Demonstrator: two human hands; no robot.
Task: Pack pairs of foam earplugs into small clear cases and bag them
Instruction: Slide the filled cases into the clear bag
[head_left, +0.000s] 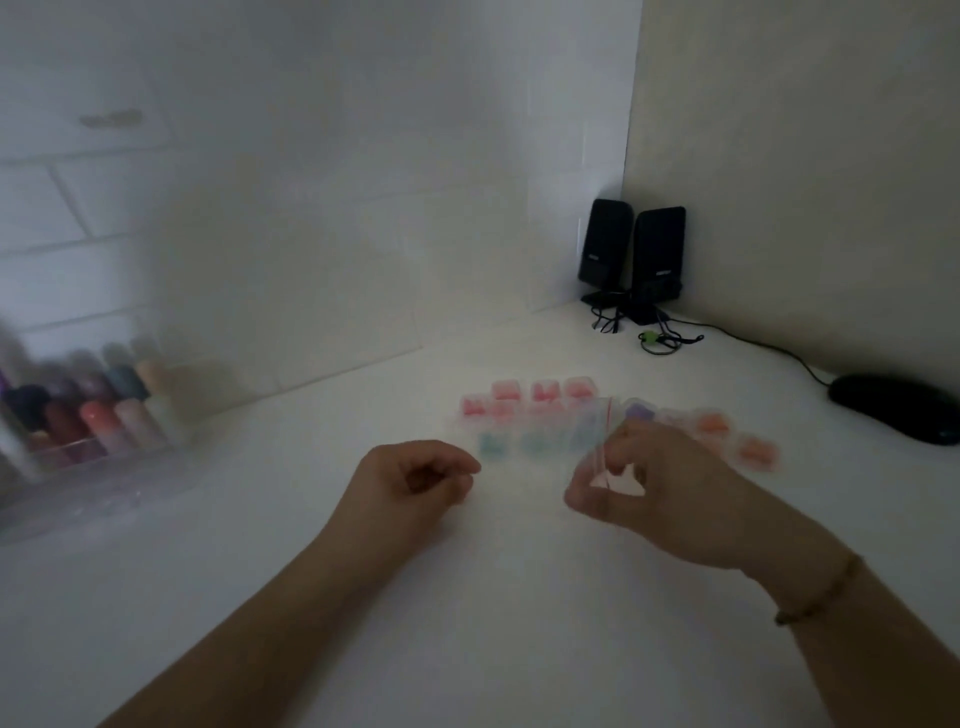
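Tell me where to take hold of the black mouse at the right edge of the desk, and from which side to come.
Take the mouse from above, palm over its low rounded back, grip on its two long flanks. It lies flat on the desk, so nothing offers from below, and its cable leaves the far end toward the speakers; come from the near side to keep clear of it.

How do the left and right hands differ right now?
The left hand is curled with nothing visible in it; the right hand pinches a clear bag with a red strip. The right hand sits against the row of earplug cases, while the left hand is nearer the camera. Only the right wrist wears a bracelet. Both are motion-blurred, over the white desk.
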